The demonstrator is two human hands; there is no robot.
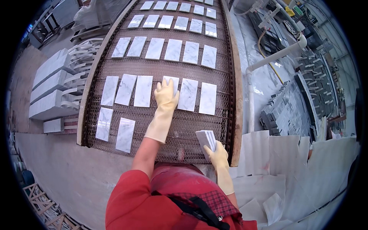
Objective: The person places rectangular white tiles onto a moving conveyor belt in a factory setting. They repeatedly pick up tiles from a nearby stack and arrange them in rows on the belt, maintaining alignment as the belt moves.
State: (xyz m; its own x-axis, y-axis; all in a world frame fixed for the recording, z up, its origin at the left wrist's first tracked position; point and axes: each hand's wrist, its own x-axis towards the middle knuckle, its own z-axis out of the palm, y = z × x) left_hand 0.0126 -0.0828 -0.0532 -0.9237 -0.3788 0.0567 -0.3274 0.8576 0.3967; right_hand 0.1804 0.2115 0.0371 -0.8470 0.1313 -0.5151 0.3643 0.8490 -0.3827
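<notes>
My left hand (166, 96), in a cream rubber glove, reaches forward over the belt. Its fingers are apart and rest on a white, grey-veined marble tile (174, 81), covering much of it. Low on the right, my right hand (217, 155), gloved alike, is closed round a small stack of marble tiles (205, 138) standing on edge. Beside my left hand, one tile (143, 91) lies on its left and another (188, 94) on its right. Nearer me at the left are two more, a glossy tile (104, 124) and a slightly tilted tile (125, 135).
The brown wire-mesh conveyor belt (172, 132) carries several rows of tiles away from me, between side rails (234, 115). Stacked white slabs (51, 86) stand left. At right are a white pipe (251, 99), dark stacked strips (285, 103) and white foam sheets (285, 161).
</notes>
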